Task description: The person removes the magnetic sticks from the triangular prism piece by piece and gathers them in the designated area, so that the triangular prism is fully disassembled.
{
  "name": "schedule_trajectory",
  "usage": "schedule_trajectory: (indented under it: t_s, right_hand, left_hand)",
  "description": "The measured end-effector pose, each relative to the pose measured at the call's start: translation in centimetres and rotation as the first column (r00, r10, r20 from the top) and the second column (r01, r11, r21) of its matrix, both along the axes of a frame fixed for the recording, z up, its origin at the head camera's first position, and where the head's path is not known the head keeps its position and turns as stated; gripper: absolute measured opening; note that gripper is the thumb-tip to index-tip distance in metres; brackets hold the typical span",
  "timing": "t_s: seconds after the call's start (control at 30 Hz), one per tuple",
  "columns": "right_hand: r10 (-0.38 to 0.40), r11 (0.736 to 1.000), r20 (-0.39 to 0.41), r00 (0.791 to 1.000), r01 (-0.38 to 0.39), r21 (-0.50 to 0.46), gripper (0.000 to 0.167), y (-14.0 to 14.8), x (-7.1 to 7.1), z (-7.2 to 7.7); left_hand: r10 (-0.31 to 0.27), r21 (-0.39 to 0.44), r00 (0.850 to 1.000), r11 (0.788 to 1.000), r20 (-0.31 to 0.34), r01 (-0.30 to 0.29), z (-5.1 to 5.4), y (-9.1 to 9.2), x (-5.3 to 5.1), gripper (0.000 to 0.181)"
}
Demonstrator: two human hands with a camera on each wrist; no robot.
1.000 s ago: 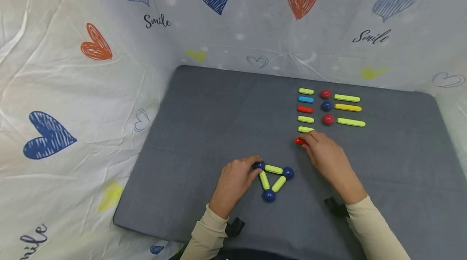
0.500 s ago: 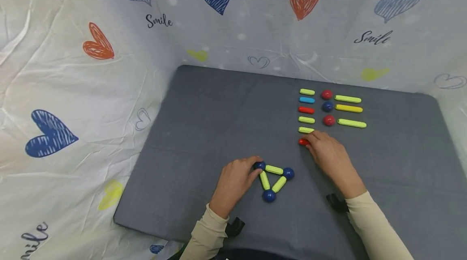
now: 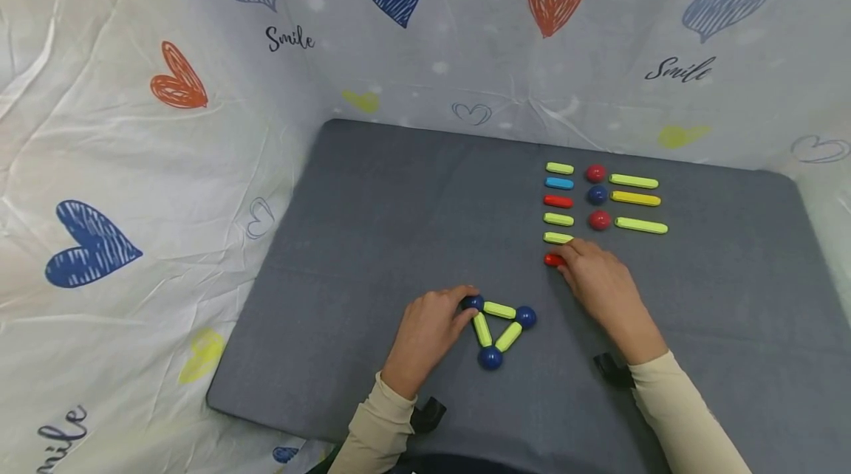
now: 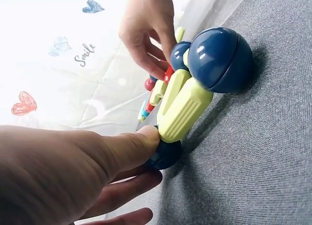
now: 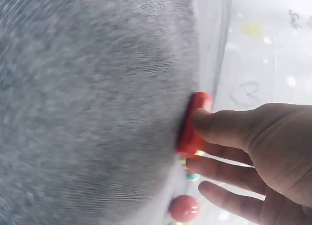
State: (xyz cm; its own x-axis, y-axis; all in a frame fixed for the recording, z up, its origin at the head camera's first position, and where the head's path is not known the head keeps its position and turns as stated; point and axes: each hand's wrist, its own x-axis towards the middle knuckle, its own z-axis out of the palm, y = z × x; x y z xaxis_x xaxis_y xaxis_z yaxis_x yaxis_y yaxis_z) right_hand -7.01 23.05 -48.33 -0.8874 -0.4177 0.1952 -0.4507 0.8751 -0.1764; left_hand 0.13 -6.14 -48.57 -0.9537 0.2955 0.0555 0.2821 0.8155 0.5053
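Grey worktop is stretching across the lower part, rounded corners showing. White sheet is hanging behind it and covering the left side, creasing, carrying blue and red hearts plus black "Smile" lettering. Left is looking creamier, back greyer.

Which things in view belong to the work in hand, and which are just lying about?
In hand:
- Ball-and-stick triangle, its corner ball gripped by the left hand
- Red stick, pinched by the right hand

Lying about, in neither hand:
- Five short sticks
- Two red balls
- Loose blue ball
- Three long sticks
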Motion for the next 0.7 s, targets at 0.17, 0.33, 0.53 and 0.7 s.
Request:
schedule_trajectory:
  t_s: [0.17,0.33,0.53,0.7]
  right_hand:
    - [0.058,0.998,-0.002,0.998,-0.058,-0.04,0.032,-0.9,1.4,1.8]
    - [0.206,0.978,0.132,0.97,-0.2,-0.058,0.043,-2.4,3.3,3.1]
    - [0.264,0.964,0.278,0.923,-0.26,-0.054,0.044,-3.2,5.0,2.4]
    - [0.252,0.968,0.271,0.929,-0.246,-0.058,0.042,-3.5,5.6,1.4]
  left_hand:
    - [0.001,-0.001,1.0,1.0,0.003,-0.001,0.0,0.0,0.0,0.031]
    - [0.001,-0.003,1.0,1.0,-0.008,-0.001,0.0,0.0,-0.1,0.031]
    - [-0.004,0.004,1.0,1.0,-0.015,0.004,-0.1,0.0,-0.1,0.031]
    - [-0.009,0.003,1.0,1.0,-0.021,0.009,-0.1,0.0,-0.1,0.031]
